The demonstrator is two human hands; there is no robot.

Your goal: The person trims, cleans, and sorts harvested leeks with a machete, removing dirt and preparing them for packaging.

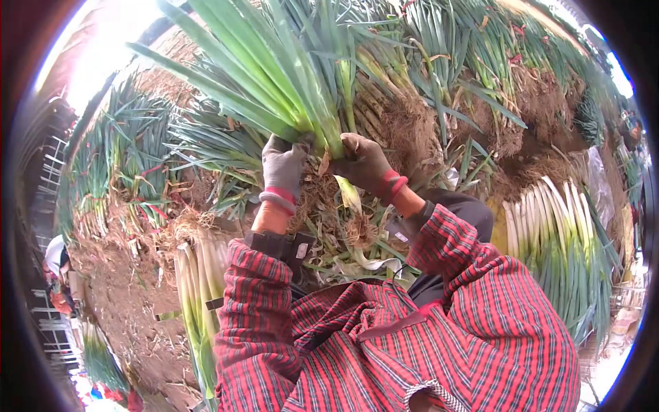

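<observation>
We look down on brown soil (130, 281), where leek bundles (473, 75) lie in rows, roots gathered at one end, apparently for neatness. A red checked shirt (425, 357) fills the foreground. Beyond it, raised before the wearer, is a leek (274, 82): broad, bright green leaves fanning away, a pale shank and shaggy roots below, seemingly its own. The gloved left hand (283, 165) and right hand (364, 163) grip side by side, probably to steady it, fingers curled, pinching the leaf base.
</observation>
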